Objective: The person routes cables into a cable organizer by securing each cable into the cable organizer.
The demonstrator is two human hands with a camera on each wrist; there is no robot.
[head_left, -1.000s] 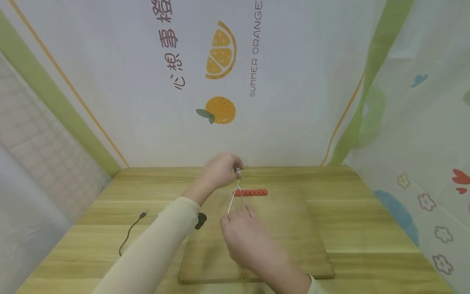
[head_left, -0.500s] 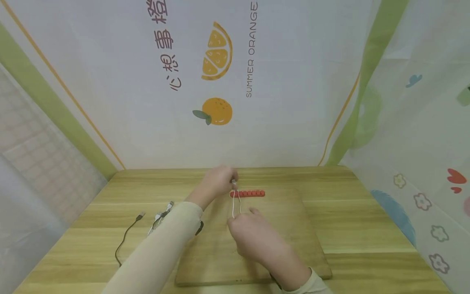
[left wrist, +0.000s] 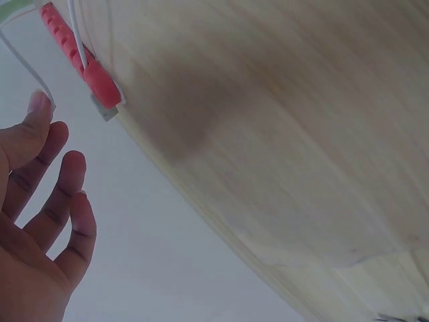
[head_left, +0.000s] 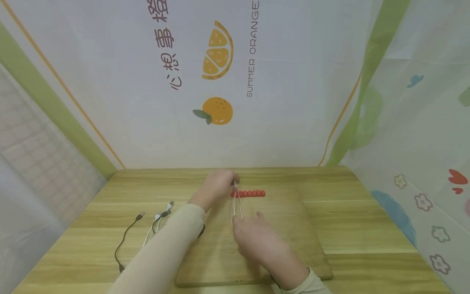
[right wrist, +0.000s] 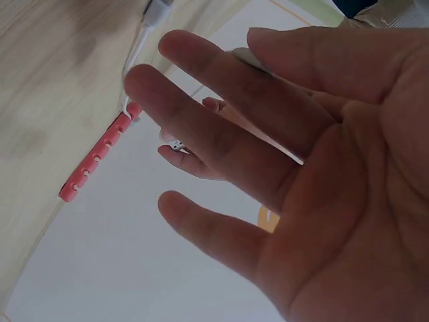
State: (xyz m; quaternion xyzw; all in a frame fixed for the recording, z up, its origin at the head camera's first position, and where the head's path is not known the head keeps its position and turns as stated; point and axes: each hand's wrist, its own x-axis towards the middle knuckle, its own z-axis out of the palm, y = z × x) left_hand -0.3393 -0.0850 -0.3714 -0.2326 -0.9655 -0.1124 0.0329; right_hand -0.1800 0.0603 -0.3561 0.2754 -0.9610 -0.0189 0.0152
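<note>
White cable [head_left: 234, 205]: pinched by left grip [head_left: 220, 182] and right grip [head_left: 258, 237]. Red clip strip [head_left: 253, 193], just beside left grip: cable seating apparently under way, slot obscured; pressing-in judged next.

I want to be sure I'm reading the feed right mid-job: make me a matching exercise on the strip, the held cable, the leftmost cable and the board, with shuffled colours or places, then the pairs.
Things:
1. Strip
2. Held cable
3. Leftmost cable
4. Board

Colours or places:
a. black, lying on the table
b. wooden, beneath the right hand
c. red, near the far edge of the wooden slab
d. white, pinched by the left hand

Pairs: 1-c, 2-d, 3-a, 4-b
</note>
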